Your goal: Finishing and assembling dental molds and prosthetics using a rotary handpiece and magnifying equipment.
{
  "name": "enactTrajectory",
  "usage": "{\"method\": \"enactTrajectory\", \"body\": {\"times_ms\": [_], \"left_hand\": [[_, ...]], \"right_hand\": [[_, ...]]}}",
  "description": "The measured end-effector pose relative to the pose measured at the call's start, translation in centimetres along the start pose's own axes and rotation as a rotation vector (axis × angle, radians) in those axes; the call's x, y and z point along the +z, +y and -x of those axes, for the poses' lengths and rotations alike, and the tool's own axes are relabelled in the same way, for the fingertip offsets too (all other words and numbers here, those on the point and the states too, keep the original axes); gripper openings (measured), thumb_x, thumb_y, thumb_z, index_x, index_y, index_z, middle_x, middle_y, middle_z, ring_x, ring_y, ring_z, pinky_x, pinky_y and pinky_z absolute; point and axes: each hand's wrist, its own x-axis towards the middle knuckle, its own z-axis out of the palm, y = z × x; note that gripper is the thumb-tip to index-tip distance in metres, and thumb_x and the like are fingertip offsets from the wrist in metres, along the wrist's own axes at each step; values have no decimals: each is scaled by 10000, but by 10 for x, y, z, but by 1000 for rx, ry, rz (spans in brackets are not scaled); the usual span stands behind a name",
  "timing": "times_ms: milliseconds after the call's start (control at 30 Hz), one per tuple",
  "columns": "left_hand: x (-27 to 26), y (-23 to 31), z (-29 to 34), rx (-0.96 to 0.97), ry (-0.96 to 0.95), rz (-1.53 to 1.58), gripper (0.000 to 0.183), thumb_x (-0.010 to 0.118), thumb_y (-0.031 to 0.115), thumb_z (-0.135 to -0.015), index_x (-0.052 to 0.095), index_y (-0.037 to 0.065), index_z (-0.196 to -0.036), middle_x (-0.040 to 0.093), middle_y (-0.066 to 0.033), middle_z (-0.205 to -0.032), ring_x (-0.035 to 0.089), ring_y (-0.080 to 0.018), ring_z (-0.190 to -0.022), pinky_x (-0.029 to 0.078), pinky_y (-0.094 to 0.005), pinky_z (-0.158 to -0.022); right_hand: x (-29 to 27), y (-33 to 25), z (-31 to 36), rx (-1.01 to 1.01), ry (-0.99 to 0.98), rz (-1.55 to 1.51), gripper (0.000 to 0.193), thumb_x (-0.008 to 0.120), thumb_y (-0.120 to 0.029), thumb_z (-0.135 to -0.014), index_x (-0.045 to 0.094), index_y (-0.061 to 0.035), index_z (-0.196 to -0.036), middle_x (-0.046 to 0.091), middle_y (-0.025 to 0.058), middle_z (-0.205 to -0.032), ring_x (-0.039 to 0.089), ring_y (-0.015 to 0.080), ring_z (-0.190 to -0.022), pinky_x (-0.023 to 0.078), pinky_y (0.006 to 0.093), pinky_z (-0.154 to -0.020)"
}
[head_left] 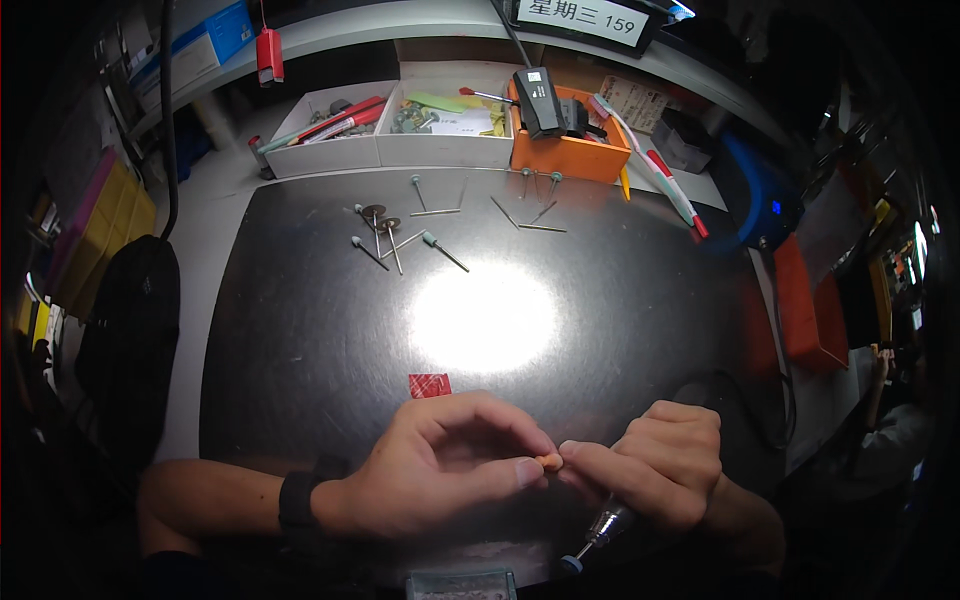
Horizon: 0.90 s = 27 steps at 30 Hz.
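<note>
My left hand [440, 460], with a dark band on its wrist, pinches a small orange piece [549, 462] between thumb and forefinger. The thumb and forefinger of my right hand [650, 465] reach to the piece from the right. That hand is also closed round a shiny rotary handpiece [610, 522], partly hidden by the palm. From the handpiece, a thin shank with a blue-grey tip [571, 564] points down and left, away from the orange piece. Just beyond my left hand lies a small red patterned packet [430, 385], partly covered by it.
On the dark work mat [300, 330], several grinding bits [445, 252] and thin metal shanks lie or stand farther off. White trays [330, 150] and an orange box [570, 160] line the back. A toothbrush and marker [680, 195] stand right of them. A small container [460, 585] sits at the near edge.
</note>
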Motion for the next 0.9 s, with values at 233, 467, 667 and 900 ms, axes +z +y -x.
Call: {"method": "enactTrajectory", "body": {"times_ms": [233,467,667,900], "left_hand": [[-3,-3,0,39,-44,-12,179,590,-8,-896,613,-28,-1072,656,-106,-1024,623,-152,-987,497,-285,-896],[-1,1,-1,78,-49,-163,218,582,-95,-848,629,-54,-1056,637,-179,-1070,637,-225,-985,519,-329,-896],[4,5,1,-33,37,-95,259,621,-99,-816,627,-59,-1072,640,-166,-1072,622,-208,-1011,490,-324,-931],[2,4,0,1,-9,-100,222,617,-102,-815,632,-49,-1030,634,-163,-1076,611,-201,-1022,478,-331,-943]], "right_hand": [[0,-1,-1,43,-12,-28,209,752,-119,-718,692,-16,-889,442,-49,-522,400,56,-419,269,223,-394],[1,-4,0,50,28,-38,202,735,-112,-734,688,-11,-904,464,-48,-523,426,50,-424,287,213,-396],[1,-4,0,59,43,-65,180,726,-104,-746,684,-10,-894,475,-46,-524,430,51,-419,285,215,-394],[2,-5,0,54,58,-70,164,718,-87,-749,675,-12,-889,476,-40,-535,435,59,-426,291,217,-404]]}}
